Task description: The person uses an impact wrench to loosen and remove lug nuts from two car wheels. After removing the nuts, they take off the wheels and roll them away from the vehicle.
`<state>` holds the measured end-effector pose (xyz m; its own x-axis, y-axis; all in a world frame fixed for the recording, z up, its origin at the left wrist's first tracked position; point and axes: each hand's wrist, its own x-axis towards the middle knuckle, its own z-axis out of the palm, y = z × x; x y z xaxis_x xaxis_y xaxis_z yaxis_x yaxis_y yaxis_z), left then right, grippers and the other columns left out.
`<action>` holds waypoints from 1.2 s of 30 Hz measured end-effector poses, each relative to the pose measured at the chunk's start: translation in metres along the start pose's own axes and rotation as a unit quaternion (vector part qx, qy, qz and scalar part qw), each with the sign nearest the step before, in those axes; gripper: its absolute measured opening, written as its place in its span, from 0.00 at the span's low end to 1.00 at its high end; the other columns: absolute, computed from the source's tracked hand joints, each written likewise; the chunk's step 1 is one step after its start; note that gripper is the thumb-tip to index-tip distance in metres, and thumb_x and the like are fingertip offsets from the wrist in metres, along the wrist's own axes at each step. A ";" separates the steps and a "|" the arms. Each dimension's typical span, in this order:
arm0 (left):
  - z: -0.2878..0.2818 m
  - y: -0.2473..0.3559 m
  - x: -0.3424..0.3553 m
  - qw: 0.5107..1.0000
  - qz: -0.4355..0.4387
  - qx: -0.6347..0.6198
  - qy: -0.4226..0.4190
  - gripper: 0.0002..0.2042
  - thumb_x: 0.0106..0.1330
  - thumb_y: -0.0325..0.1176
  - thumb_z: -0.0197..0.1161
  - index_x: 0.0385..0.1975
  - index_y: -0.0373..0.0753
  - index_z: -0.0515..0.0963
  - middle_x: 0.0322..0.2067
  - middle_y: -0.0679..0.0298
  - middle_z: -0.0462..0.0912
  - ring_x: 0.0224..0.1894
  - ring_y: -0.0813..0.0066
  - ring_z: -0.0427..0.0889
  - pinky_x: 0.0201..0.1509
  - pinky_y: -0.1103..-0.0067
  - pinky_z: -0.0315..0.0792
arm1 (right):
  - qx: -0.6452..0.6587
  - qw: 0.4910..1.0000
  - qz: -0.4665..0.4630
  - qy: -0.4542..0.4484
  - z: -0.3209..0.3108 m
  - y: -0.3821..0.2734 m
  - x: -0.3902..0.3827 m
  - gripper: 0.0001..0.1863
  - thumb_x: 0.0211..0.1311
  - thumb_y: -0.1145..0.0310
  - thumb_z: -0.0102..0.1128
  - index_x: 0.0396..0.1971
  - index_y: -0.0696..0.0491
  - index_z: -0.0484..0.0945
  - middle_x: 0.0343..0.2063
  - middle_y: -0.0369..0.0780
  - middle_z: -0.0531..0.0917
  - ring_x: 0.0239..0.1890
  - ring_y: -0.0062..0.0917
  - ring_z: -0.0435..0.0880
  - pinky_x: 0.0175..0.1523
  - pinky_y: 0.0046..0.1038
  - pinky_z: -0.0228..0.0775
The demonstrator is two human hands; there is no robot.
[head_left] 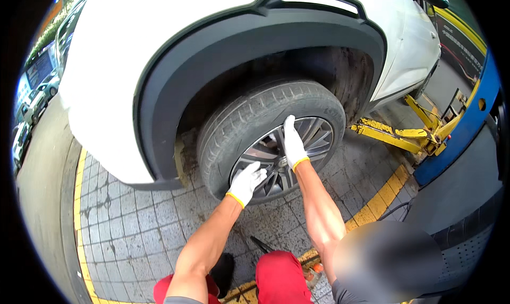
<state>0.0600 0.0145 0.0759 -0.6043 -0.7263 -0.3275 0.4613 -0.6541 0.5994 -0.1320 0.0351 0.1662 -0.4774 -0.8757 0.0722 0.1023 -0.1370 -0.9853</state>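
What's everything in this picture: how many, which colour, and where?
Large car: one, white, across the top
Tyre: one, black, centre
Arch trim: one, dark grey, arching over the tyre
Rim: one, silver and dark, inside the tyre
Lift arms: two or more, yellow, right
Lift post: one, blue, far right
Paving tiles: many, grey, underneath
Floor stripes: several, yellow, left and right
Distant cars: several, pale, far left
Blurred patch: one, mostly dark, lower right
Trouser legs: two, red, bottom
Forearms: two, bare, bottom centre
Left fingers: one set, white-gloved, over the rim's lower left
Right fingers: one set, white-gloved, at the rim's upper edge
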 end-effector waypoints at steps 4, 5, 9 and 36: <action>-0.011 -0.043 -0.053 0.999 0.016 0.044 0.003 0.11 0.71 0.31 0.63 0.48 0.33 0.79 0.43 0.57 0.84 0.46 0.65 0.85 0.54 0.69 0.81 | 0.136 0.985 0.020 0.107 -0.004 0.022 -0.045 0.39 0.77 0.36 0.36 0.67 0.56 0.67 0.61 0.41 0.73 0.62 0.27 0.70 0.68 0.28 0.59; -0.016 -0.062 -0.067 0.997 0.026 0.069 -0.007 0.12 0.71 0.30 0.63 0.49 0.33 0.79 0.44 0.57 0.84 0.47 0.65 0.85 0.55 0.69 0.81 | 0.165 0.975 0.036 0.142 -0.015 0.038 -0.070 0.37 0.77 0.37 0.36 0.67 0.54 0.68 0.59 0.40 0.74 0.60 0.26 0.71 0.67 0.28 0.61; -0.006 -0.088 -0.106 0.991 -0.041 0.117 0.055 0.13 0.68 0.28 0.64 0.49 0.28 0.81 0.48 0.54 0.85 0.52 0.63 0.84 0.62 0.67 0.77 | 0.188 0.952 0.046 0.236 -0.053 0.067 -0.145 0.46 0.71 0.30 0.37 0.73 0.53 0.55 0.70 0.39 0.60 0.70 0.31 0.59 0.74 0.33 0.49; -0.048 -0.108 -0.181 0.881 0.177 0.439 -0.015 0.25 0.73 0.44 0.57 0.66 0.37 0.72 0.67 0.54 0.72 0.72 0.60 0.66 0.77 0.72 0.54 | 0.269 0.927 -0.046 0.255 -0.057 0.089 -0.211 0.40 0.75 0.37 0.27 0.78 0.46 0.47 0.79 0.35 0.45 0.80 0.41 0.40 0.73 0.70 0.30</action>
<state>0.1506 0.2064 0.0358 -0.5461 -0.8377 0.0050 -0.0471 0.0367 0.9982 -0.0723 0.2345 0.0548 -0.8429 -0.5340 -0.0658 0.3956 -0.5321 -0.7486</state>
